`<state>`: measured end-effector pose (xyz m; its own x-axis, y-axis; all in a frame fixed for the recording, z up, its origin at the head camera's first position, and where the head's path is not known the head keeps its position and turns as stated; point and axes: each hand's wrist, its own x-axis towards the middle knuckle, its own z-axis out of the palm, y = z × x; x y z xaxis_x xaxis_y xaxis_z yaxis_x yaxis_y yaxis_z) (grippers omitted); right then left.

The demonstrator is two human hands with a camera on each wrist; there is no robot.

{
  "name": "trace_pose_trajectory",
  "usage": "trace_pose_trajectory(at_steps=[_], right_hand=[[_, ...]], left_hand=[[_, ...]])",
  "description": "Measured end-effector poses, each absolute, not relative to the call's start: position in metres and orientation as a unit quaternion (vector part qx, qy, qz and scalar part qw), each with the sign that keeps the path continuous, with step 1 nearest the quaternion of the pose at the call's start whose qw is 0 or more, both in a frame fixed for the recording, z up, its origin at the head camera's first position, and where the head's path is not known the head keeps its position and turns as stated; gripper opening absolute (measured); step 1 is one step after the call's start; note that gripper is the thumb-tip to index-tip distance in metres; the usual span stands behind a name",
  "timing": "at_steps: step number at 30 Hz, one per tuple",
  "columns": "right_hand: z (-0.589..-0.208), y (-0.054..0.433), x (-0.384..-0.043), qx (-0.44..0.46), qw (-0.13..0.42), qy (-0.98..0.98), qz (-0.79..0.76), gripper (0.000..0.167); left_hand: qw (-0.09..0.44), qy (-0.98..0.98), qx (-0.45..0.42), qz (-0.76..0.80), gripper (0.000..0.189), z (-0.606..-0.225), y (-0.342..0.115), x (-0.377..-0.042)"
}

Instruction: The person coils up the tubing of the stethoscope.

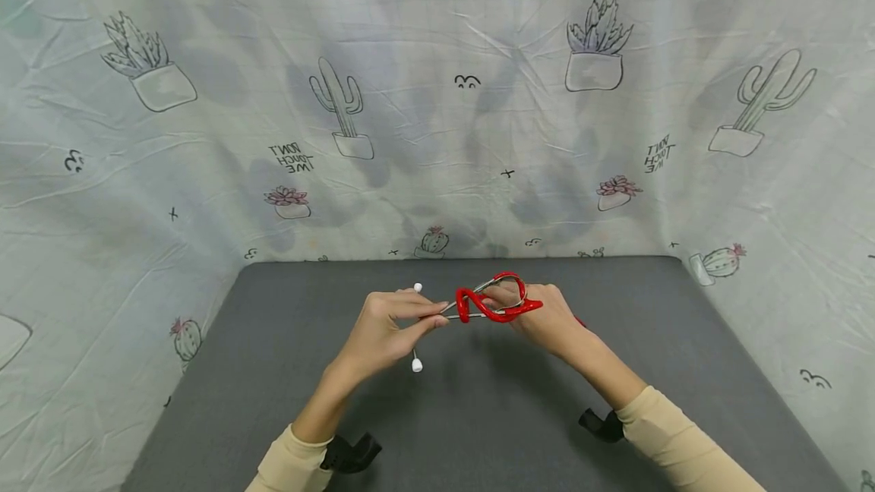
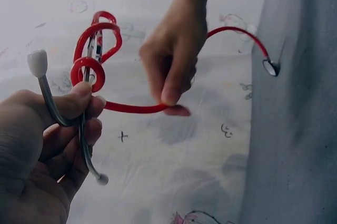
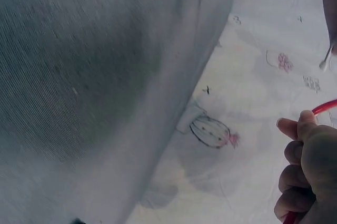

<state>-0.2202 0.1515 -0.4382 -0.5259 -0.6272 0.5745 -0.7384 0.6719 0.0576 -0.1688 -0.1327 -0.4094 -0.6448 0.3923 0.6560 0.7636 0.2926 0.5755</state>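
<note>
A stethoscope with red tubing (image 1: pixel 502 316) and metal ear tubes is held between both hands above the table. My left hand (image 1: pixel 386 325) pinches the metal ear tubes, with the white ear tips (image 1: pixel 417 365) sticking out on either side of the fingers. Beyond those fingertips the red tubing is looped around the metal part. My right hand (image 1: pixel 547 317) grips a stretch of tubing, seen pulled taut towards it in the left wrist view. Past that hand the tubing arcs away to the round chest piece (image 2: pixel 271 68). In the right wrist view the thumb and curled fingers (image 3: pixel 297 182) hold the tubing.
Below the hands lies a dark grey table (image 1: pixel 472 416). A pale cloth (image 1: pixel 424 112) printed with cactus drawings hangs behind it and along both sides. Black straps (image 1: pixel 352 452) are worn at both wrists, near the beige sleeves.
</note>
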Motion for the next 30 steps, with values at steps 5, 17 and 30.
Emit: trace_pose_trajectory(at_steps=[5, 17, 30], right_hand=[[-0.448, 0.145, -0.206, 0.391, 0.3, -0.865, 0.091, 0.024], [-0.453, 0.132, -0.174, 0.426, 0.328, -0.834, 0.12, 0.055], [-0.446, 0.131, -0.152, 0.409, 0.324, -0.847, 0.098, 0.064]], left_hand=[[0.212, -0.801, -0.327, -0.454, 0.023, -0.408, -0.136, -0.172], [0.202, -0.809, -0.279, -0.476, 0.02, -0.415, -0.138, -0.181], [0.181, -0.835, -0.221, -0.47, 0.019, -0.415, -0.138, -0.184]])
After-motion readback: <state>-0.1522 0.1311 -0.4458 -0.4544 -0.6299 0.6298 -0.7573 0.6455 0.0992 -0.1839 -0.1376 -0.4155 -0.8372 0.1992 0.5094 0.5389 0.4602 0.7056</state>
